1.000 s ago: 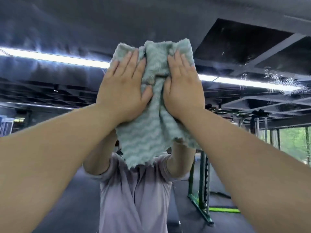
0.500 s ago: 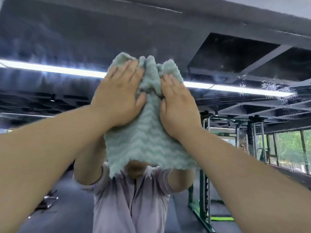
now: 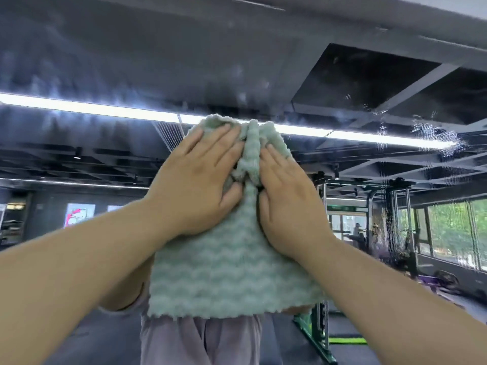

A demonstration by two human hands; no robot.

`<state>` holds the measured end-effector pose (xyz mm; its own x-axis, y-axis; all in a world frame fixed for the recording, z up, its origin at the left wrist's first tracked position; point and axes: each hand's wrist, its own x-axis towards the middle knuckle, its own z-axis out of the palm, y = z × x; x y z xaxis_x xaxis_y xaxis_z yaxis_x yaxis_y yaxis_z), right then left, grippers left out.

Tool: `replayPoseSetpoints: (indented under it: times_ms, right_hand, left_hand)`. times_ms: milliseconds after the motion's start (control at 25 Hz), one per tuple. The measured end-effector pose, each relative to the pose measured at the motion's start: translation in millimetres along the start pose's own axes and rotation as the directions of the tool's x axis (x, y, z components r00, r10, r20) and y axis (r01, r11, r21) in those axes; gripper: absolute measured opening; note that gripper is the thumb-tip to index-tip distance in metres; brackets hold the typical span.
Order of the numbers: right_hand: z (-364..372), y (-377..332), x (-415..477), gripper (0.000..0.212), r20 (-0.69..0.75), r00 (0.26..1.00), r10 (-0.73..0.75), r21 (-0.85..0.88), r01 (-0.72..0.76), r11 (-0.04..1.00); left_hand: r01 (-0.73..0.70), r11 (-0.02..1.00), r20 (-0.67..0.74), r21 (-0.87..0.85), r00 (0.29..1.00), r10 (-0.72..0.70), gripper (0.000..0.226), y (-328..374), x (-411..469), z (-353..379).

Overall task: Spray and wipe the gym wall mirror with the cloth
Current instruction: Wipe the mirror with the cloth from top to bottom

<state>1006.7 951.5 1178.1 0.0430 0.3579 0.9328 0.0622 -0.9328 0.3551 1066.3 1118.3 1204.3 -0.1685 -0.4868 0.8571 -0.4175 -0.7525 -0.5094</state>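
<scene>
Your left hand and right hand lie flat on cloth, centre frame, pressing it to mirror. Fingers straight, close together, tips near cloth's top edge. Cloth ridge bunched between hands, rest hangs below palms. Poster mid-left: writing too blurred to read.

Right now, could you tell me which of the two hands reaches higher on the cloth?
The left hand: its fingertips nearly reach the top edge of the green cloth, while the right hand presses a little lower down.
</scene>
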Motion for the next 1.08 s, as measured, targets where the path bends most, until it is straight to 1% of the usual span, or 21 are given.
replayPoseSetpoints:
  times_ms: [40,80,160,200,240,280,320,400,440,480,520,560,640,680,760,800,880,920,960,1040,1080]
  right_hand:
    - [-4,8,-2,0.057,0.031,0.999,-0.032,-0.023,0.033,0.999]
    - [-7,15,11,0.059,0.022,0.999,-0.036,-0.029,0.036,0.999]
    - [-10,18,52,0.058,-0.012,0.998,0.058,0.019,-0.058,0.998]
    - [-9,16,65,0.056,-0.015,0.994,0.111,0.029,-0.111,0.993]
    - [-8,12,65,0.055,-0.025,0.99,0.137,0.042,-0.136,0.99]
    - [-7,8,52,0.053,-0.038,0.99,0.138,0.045,-0.136,0.99]
    - [-6,6,29,0.053,-0.048,0.993,0.111,0.042,-0.109,0.993]
    - [-9,2,-20,0.056,0.027,0.999,0.038,0.006,-0.038,0.999]
    - [-11,8,-25,0.057,0.068,0.998,0.005,-0.022,-0.003,1.0]
    - [-12,16,-14,0.058,0.06,0.998,-0.004,-0.041,0.006,0.999]
    - [-10,21,8,0.059,0.022,1.0,0.011,-0.049,-0.01,0.999]
    - [-9,22,34,0.06,-0.004,0.998,0.061,-0.031,-0.061,0.998]
    - [-4,15,68,0.061,-0.03,0.986,0.162,0.006,-0.162,0.987]
    - [0,8,66,0.059,-0.039,0.983,0.178,0.014,-0.178,0.984]
    - [6,-10,30,0.056,-0.026,0.995,0.101,-0.007,-0.102,0.995]
    - [6,-18,8,0.056,0.019,0.999,0.045,-0.007,-0.045,0.999]
    - [2,-18,0,0.059,0.098,0.995,-0.032,-0.006,0.032,0.999]
    - [1,-15,17,0.061,0.097,0.994,-0.044,-0.02,0.046,0.999]
    - [2,-14,40,0.063,0.09,0.996,-0.025,-0.028,0.027,0.999]
    - [10,-27,83,0.064,0.087,0.993,0.077,-0.077,-0.07,0.995]
    - [18,-40,90,0.062,0.078,0.988,0.134,-0.104,-0.126,0.987]
  left_hand:
    - [-0.042,0.999,0.018,0.007,0.999,0.042,0.068,-5,1,-2]
    - [-0.041,0.999,0.023,0.022,0.999,0.04,0.07,-12,13,-6]
    - [0.055,0.998,0.002,-0.02,0.999,-0.055,0.076,-22,49,-12]
    - [0.119,0.992,0.004,-0.043,0.993,-0.119,0.078,-21,60,-12]
    - [0.149,0.988,0.004,-0.049,0.989,-0.149,0.079,-16,60,-12]
    - [0.128,0.991,-0.005,-0.042,0.992,-0.129,0.077,-7,51,-10]
    - [0.066,0.998,-0.014,-0.022,0.998,-0.067,0.073,4,33,-6]
    - [-0.062,0.998,0.042,-0.01,0.997,0.062,0.066,17,-3,-3]
    - [-0.107,0.994,0.06,-0.001,0.992,0.107,0.066,9,-6,-3]
    - [-0.111,0.994,0.06,0.02,0.992,0.11,0.068,-4,3,-5]
    - [-0.064,0.998,0.045,0.029,0.997,0.063,0.071,-18,22,-9]
    - [0.016,0.999,0.016,0.031,1.0,-0.017,0.075,-32,42,-12]
    - [0.165,0.986,0.014,0.02,0.986,-0.165,0.08,-46,61,-15]
    - [0.184,0.983,0.003,0.018,0.983,-0.184,0.079,-41,55,-13]
    - [0.101,0.994,-0.004,0.038,0.995,-0.101,0.073,-17,16,-6]
    - [0.035,0.999,0.029,0.032,0.999,-0.036,0.071,-10,-6,-6]
    - [-0.069,0.996,0.093,0.05,0.994,0.064,0.071,-29,-22,-11]
    - [-0.058,0.996,0.105,0.068,0.993,0.051,0.074,-47,-13,-16]
    - [0.006,0.998,0.099,0.069,0.995,-0.013,0.078,-65,0,-21]
    - [0.178,0.983,0.075,0.048,0.981,-0.181,0.084,-91,18,-25]
    - [0.232,0.972,0.058,0.039,0.971,-0.234,0.083,-91,15,-24]
